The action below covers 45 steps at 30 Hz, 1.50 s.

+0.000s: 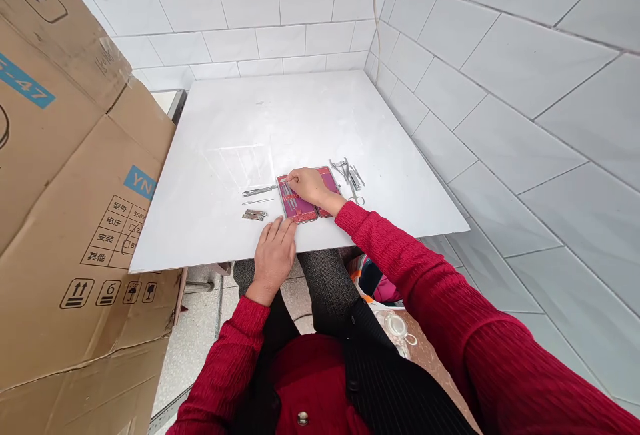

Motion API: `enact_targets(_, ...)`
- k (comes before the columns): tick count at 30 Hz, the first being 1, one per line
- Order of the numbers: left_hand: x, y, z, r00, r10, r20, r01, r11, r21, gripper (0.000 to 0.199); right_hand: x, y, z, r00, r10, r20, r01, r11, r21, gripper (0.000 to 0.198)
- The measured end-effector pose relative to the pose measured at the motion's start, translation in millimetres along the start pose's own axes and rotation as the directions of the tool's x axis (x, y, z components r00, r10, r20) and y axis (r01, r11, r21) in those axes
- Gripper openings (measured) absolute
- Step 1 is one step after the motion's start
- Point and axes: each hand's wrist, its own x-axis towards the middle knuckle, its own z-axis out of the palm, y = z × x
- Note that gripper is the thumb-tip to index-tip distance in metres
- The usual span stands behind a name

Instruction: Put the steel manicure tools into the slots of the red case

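On the white desk, a manicure case lies open near the close edge, its purple lining crossed by red bands. Slim metal tools are held in its left half, and its right half is partly covered by the right hand and wrist. The fingers of this hand are curled down over the upper part of the left half; whether its grip is clamped on a tool cannot be told.

The left hand is rested palm down at the desk's edge, at seven o'clock from the case. Its grip is slack and unfilled, with the fingers extended toward the case's near corner.

Between eight and nine o'clock from the case, nail clippers are laid. A thin twisted tool and, beyond it, a long slim metal tool are set out at nine o'clock. Cuticle nippers are placed among other metal pieces at two o'clock, and small scissors at three, their loops turned toward the near edge.

The desk is flanked at nine o'clock by a cardboard carton and bounded at twelve and three by tiled walls.
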Motion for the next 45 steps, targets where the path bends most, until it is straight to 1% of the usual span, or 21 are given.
enact_targets(3, 0, 0, 0, 1.000, -0.001, 0.007, 0.001, 1.000, 0.003, 0.045, -7, -1, -2, 1.000, 0.028, -0.003, -0.028, 0.999, 0.020, 0.025)
enact_targets(5, 0, 0, 0, 1.000, 0.000, 0.011, 0.000, 1.000, 0.010, 0.044, -15, 0, -4, 1.000, 0.021, -0.011, -0.020, 0.999, 0.046, 0.026)
enact_targets(7, 0, 0, 0, 1.000, 0.004, 0.007, -0.004, 1.000, 0.017, 0.042, -25, 3, -6, 0.999, -0.016, -0.034, 0.018, 0.998, 0.053, 0.024)
enact_targets(9, 0, 0, 0, 1.000, 0.005, 0.000, -0.005, 1.000, 0.018, 0.041, -37, 7, -7, 0.997, -0.058, -0.043, 0.059, 0.998, 0.026, 0.023)
enact_targets(12, 0, 0, 0, 1.000, 0.000, -0.006, 0.000, 1.000, 0.011, 0.041, -54, 12, -8, 0.996, -0.090, -0.019, 0.089, 0.995, -0.048, 0.023)
enact_targets(15, 0, 1, 0, 1.000, -0.005, -0.006, 0.005, 1.000, 0.005, 0.041, -68, 14, -6, 0.991, -0.132, 0.007, 0.132, 0.986, -0.105, 0.029)
enact_targets(17, 0, 1, 0, 1.000, -0.008, -0.005, 0.008, 1.000, 0.002, 0.042, -74, 15, -4, 0.984, -0.180, 0.009, 0.179, 0.974, -0.138, 0.032)
enact_targets(21, -1, 1, 1, 1.000, -0.010, -0.004, 0.010, 1.000, 0.003, 0.042, -82, 20, 4, 0.956, -0.289, -0.040, 0.275, 0.939, -0.209, 0.034)
enact_targets(24, -1, 1, 1, 1.000, -0.011, -0.007, 0.012, 1.000, 0.010, 0.042, -86, 23, 9, 0.940, -0.332, -0.073, 0.308, 0.923, -0.233, 0.034)
enact_targets(30, -1, 0, 2, 1.000, -0.003, -0.014, 0.004, 1.000, 0.017, 0.042, -96, 21, 15, 0.933, -0.344, -0.104, 0.309, 0.916, -0.257, 0.036)
enact_targets(38, 0, 1, 2, 0.999, 0.013, -0.046, -0.011, 0.999, 0.037, 0.040, -105, 12, 19, 0.953, -0.288, -0.092, 0.249, 0.920, -0.303, 0.037)
enact_targets(42, 0, 1, 2, 0.998, 0.012, -0.054, -0.010, 0.999, 0.042, 0.040, -105, 10, 17, 0.956, -0.284, -0.078, 0.251, 0.924, -0.289, 0.038)
enact_targets(45, -1, 2, 2, 0.999, 0.012, -0.053, -0.010, 0.999, 0.038, 0.039, -105, 13, 17, 0.959, -0.266, -0.099, 0.236, 0.941, -0.242, 0.038)
